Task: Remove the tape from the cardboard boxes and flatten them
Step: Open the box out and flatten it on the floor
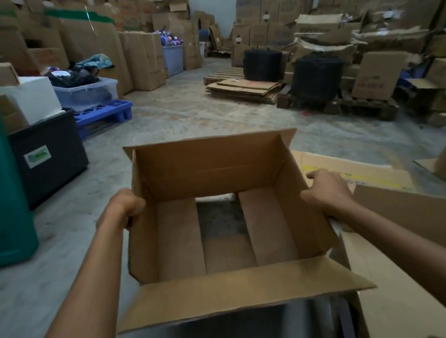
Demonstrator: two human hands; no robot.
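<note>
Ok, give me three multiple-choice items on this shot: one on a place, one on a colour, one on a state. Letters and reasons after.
1. Where does the left hand grip the box?
A. its left wall
B. its near flap
C. its far wall

2. What colour is the pallet at left?
A. red
B. blue
C. yellow

3. How is the bottom of the box?
A. taped shut
B. partly open, floor showing through
C. full of items

Answers:
1 A: the fingers wrap the left wall's top edge, while the right hand holds the right wall.
2 B: the plastic pallet under the clear bin is blue.
3 B: a gap between the bottom flaps shows the grey floor.
</note>
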